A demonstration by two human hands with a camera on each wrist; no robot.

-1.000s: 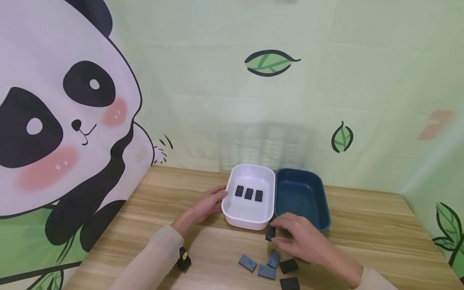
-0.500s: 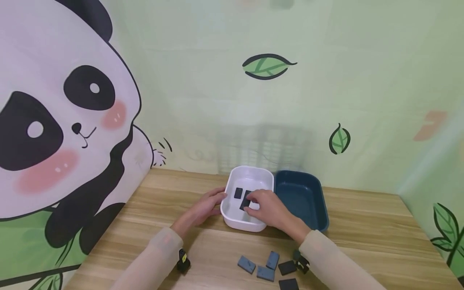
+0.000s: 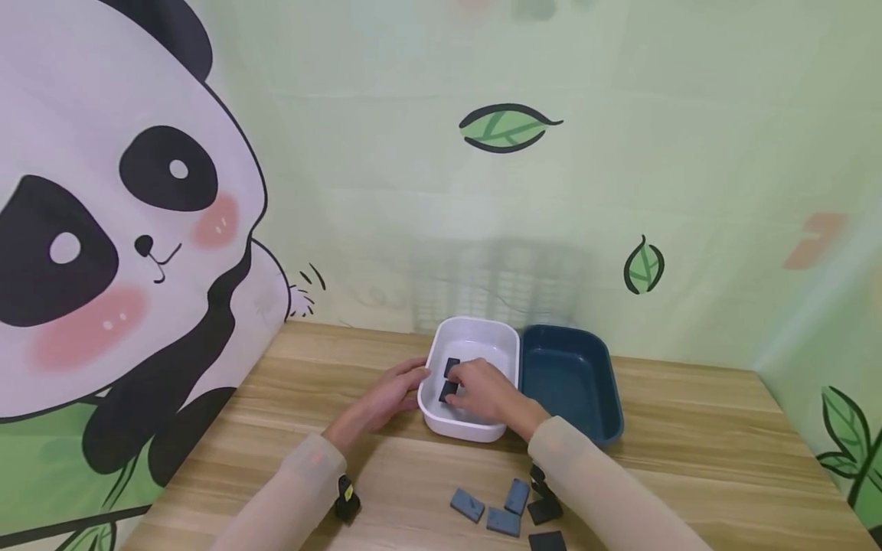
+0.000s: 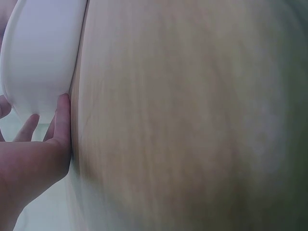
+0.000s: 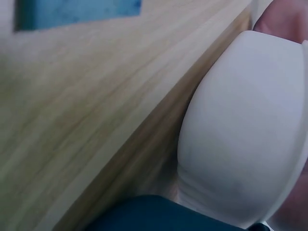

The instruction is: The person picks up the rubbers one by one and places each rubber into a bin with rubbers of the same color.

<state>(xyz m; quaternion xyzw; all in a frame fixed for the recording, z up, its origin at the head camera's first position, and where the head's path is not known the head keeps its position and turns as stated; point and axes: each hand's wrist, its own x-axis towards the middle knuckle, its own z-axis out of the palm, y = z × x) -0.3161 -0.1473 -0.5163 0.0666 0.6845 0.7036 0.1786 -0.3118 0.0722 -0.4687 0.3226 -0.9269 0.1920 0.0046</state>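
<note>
My right hand point(image 3: 485, 390) reaches into the white plastic bin point(image 3: 465, 430) and pinches a black rectangular tile point(image 3: 447, 392) between thumb and fingers, low over the bin's floor. Just behind it lies another black tile point(image 3: 451, 367); the two tiles seen to its right earlier are covered by the hand. My left hand point(image 3: 394, 394) rests against the bin's left side, and the left wrist view has its extended fingers point(image 4: 62, 115) touching the outer wall. In the right wrist view the bin point(image 5: 240, 125) hides most of the right hand's work.
A dark blue bin point(image 3: 565, 375) stands against the white one's right side. Nearer on the wooden table are several blue tiles point(image 3: 504, 521) and two black tiles point(image 3: 547, 541), partly beneath the right forearm. Behind the bins rises a wall cloth point(image 3: 358, 191) with panda and leaf prints.
My right hand has carried the black tile from in front of the bins into the white bin, then leftward toward its front left. The left hand has stayed at the bin's side.
</note>
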